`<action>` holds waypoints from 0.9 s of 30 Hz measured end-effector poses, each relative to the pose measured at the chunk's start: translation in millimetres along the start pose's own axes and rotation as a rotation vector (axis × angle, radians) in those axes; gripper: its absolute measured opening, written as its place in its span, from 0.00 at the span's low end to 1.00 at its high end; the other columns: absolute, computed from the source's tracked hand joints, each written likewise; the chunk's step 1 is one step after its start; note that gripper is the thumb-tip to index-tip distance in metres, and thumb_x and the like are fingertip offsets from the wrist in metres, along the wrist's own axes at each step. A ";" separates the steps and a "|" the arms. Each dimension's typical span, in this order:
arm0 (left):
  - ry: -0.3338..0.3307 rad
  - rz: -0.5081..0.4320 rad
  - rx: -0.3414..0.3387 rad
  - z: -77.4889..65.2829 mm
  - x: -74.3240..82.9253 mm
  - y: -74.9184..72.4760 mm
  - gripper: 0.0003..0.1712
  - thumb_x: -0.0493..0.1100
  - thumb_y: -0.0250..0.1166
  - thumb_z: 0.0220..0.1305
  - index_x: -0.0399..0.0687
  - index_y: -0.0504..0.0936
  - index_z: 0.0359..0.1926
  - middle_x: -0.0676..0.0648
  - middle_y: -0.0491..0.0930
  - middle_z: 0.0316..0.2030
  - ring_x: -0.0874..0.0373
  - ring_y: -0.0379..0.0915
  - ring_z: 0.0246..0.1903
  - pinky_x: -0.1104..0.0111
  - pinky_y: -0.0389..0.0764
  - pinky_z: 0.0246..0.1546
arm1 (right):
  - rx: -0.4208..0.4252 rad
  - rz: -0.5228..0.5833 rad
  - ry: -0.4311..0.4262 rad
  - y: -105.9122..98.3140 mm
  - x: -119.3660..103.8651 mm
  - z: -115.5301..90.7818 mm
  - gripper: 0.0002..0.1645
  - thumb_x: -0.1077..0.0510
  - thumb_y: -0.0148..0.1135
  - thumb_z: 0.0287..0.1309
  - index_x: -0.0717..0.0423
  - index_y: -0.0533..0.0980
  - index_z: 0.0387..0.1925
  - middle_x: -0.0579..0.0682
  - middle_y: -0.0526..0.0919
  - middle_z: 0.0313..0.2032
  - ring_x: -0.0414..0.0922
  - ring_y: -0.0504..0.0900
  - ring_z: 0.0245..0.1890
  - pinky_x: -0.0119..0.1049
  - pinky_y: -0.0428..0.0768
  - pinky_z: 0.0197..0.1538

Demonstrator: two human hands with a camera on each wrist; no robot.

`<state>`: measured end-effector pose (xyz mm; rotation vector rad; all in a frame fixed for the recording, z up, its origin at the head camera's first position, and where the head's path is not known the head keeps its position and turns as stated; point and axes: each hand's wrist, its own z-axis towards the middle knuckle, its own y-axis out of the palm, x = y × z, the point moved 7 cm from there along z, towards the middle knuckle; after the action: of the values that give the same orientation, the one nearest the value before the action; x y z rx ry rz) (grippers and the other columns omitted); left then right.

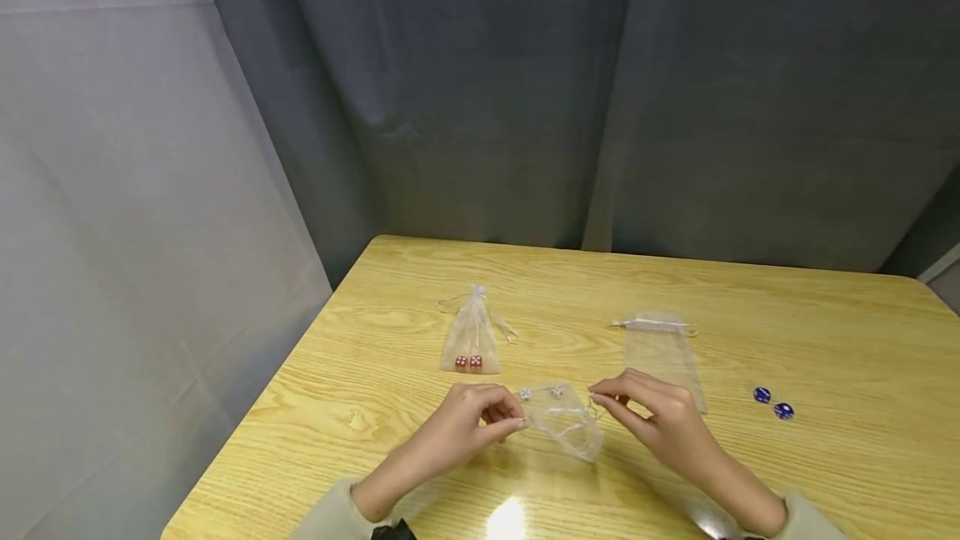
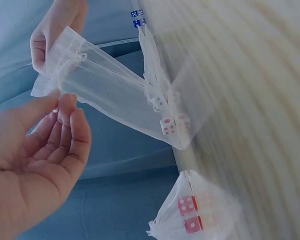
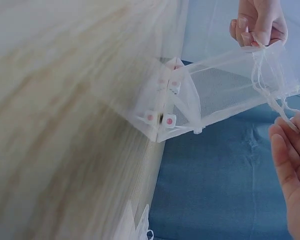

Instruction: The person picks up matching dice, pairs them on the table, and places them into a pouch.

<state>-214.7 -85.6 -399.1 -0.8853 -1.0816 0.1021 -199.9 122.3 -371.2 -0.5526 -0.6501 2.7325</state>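
Note:
Between the two hands a sheer white drawstring bag stands with its bottom on the table and its mouth toward the person. Two white dice lie in its bottom. My left hand pinches the drawstring at one side of the mouth, thumb against fingertips. On the other side, my right hand pinches the cord ends; in the right wrist view the white cords run from the bag to its fingers. The mouth looks loosely gathered, not drawn tight.
Behind the left hand, a second sheer bag, cinched at the top, holds two red dice. A flat sheer bag lies beyond the right hand. Two blue dice are farther right on the wooden table. Grey curtains hang behind.

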 end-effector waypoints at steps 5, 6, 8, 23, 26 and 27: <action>-0.024 0.012 0.035 2.5 -3.9 -11.3 0.05 0.41 0.65 0.65 0.43 0.84 0.36 0.43 0.85 0.28 0.69 0.76 0.24 0.80 0.79 0.29 | 0.037 -0.002 -0.030 -5.4 1.3 -2.5 0.07 0.56 0.62 0.64 0.54 0.84 0.34 0.47 0.86 0.25 0.29 0.76 0.24 0.15 0.72 0.25; -0.026 0.018 0.051 3.2 -4.6 -15.1 0.05 0.41 0.65 0.64 0.44 0.84 0.36 0.44 0.85 0.28 0.68 0.77 0.24 0.80 0.79 0.28 | 0.043 -0.006 -0.035 -6.8 1.7 -3.0 0.08 0.55 0.62 0.64 0.54 0.84 0.34 0.46 0.86 0.25 0.28 0.76 0.23 0.14 0.71 0.25; -0.029 0.038 0.087 4.6 -5.4 -23.1 0.04 0.40 0.66 0.64 0.44 0.84 0.35 0.46 0.85 0.28 0.69 0.76 0.25 0.79 0.80 0.28 | 0.043 -0.013 -0.036 -8.6 2.9 -3.6 0.08 0.55 0.62 0.64 0.53 0.84 0.34 0.45 0.85 0.25 0.28 0.74 0.23 0.14 0.70 0.24; -0.016 0.211 0.223 7.7 -8.1 -59.6 0.03 0.39 0.67 0.63 0.45 0.84 0.36 0.50 0.83 0.30 0.67 0.75 0.26 0.79 0.78 0.29 | -0.054 -0.180 0.060 -21.2 13.8 -1.4 0.06 0.58 0.62 0.64 0.55 0.83 0.34 0.44 0.83 0.26 0.28 0.70 0.22 0.14 0.69 0.25; -0.019 0.240 0.246 9.0 -9.6 -62.9 0.04 0.39 0.66 0.63 0.42 0.84 0.35 0.49 0.83 0.30 0.66 0.75 0.26 0.79 0.78 0.28 | -0.040 -0.194 0.065 -25.3 15.8 -1.4 0.13 0.53 0.57 0.68 0.57 0.83 0.34 0.45 0.83 0.26 0.28 0.71 0.22 0.14 0.70 0.25; -0.021 0.252 0.254 9.4 -10.0 -64.0 0.04 0.39 0.66 0.63 0.42 0.84 0.34 0.49 0.83 0.31 0.66 0.75 0.26 0.79 0.77 0.28 | -0.034 -0.201 0.064 -26.7 16.4 -1.3 0.16 0.51 0.55 0.70 0.57 0.83 0.34 0.46 0.83 0.26 0.28 0.71 0.22 0.15 0.70 0.26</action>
<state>-248.5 -127.5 -361.8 -0.7876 -0.9478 0.4491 -209.1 151.5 -364.4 -0.5482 -0.6980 2.5111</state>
